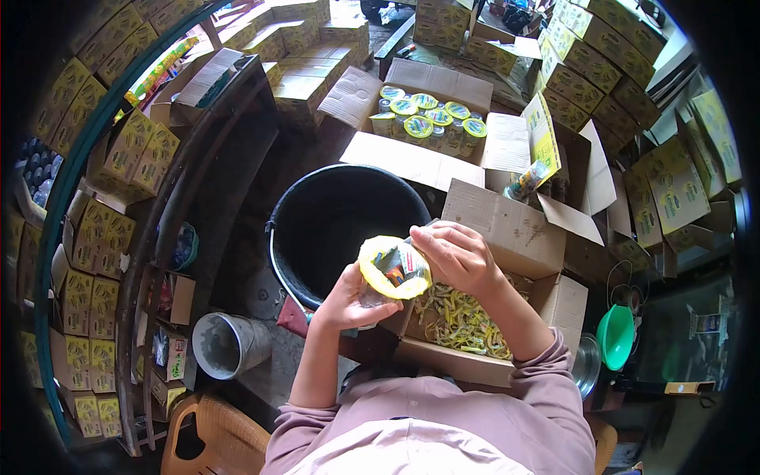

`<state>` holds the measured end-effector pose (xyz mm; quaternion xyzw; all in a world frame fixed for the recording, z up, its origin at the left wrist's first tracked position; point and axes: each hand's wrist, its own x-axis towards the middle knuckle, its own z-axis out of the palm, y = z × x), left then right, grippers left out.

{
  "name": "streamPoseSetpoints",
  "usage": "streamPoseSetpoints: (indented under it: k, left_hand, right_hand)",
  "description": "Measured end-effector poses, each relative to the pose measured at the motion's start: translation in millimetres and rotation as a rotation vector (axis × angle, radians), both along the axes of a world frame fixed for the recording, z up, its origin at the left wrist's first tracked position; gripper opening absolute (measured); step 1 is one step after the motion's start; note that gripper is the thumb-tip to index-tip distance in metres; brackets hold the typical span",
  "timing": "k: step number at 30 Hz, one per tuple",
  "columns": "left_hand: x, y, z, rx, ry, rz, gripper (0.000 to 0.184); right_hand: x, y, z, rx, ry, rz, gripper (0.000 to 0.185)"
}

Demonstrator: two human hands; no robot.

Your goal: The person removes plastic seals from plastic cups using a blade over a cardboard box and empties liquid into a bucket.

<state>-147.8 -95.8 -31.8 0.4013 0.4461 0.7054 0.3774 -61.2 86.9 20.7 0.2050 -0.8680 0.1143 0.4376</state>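
Observation:
A clear plastic cup [396,267] with a yellow rim and a printed lid is held over the right edge of a large black bucket [305,198]. My left hand [351,301] is wrapped round the cup's lower left side. At its upper right edge, my right hand [455,255] pinches what looks like the lid or rim; the exact grip is partly hidden. Below my right arm, an open cardboard box [443,360] holds many yellow strips [459,321].
Beyond the bucket an open carton [419,158] holds several lidded cups [423,101]. A printed cup [525,180] lies on the cartons at right. A grey bucket [226,346] stands left, a green bowl [616,338] right. Stacked yellow cartons [103,229] line the left.

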Motion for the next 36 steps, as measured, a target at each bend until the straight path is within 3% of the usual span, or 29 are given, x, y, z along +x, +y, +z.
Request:
streamPoseSetpoints:
  k: [4, 13, 15, 20, 22, 27, 31, 34, 36]
  left_hand:
    - [-3, -5, 7, -0.014, -0.247, -0.234, 0.063]
    - [16, -2, 28, 0.061, -0.45, -0.702, 0.048]
    - [31, 6, 29, 0.167, -0.503, -0.801, 0.054]
    - [78, 41, 22, 0.144, -0.793, -1.124, 0.069]
    - [97, 44, 22, 0.13, -0.932, -1.082, 0.071]
    - [111, 60, 28, 0.129, -0.599, -0.793, 0.077]
    - [132, 60, 37, -0.072, -0.134, -0.352, 0.068]
    - [166, 68, 50, -0.072, 0.497, -0.026, 0.061]
    - [191, 74, 45, -0.082, 0.555, 0.164, 0.065]
  right_hand:
    - [-1, -2, 1, -0.026, 0.037, 0.037, 0.041]
    - [33, -12, 27, -0.008, 0.149, 0.045, 0.034]
    - [51, -12, 35, 0.0, 0.172, 0.028, 0.034]
    - [106, -5, 49, 0.071, 0.099, -0.107, 0.021]
    - [128, 3, 47, 0.086, 0.104, -0.161, 0.021]
    - [173, 14, 46, 0.131, 0.094, -0.311, 0.021]
    - [204, 26, 34, 0.187, 0.04, -0.431, 0.023]
    - [226, 27, 24, 0.198, -0.024, -0.492, 0.026]
    - [238, 28, 19, 0.216, -0.043, -0.524, 0.027]
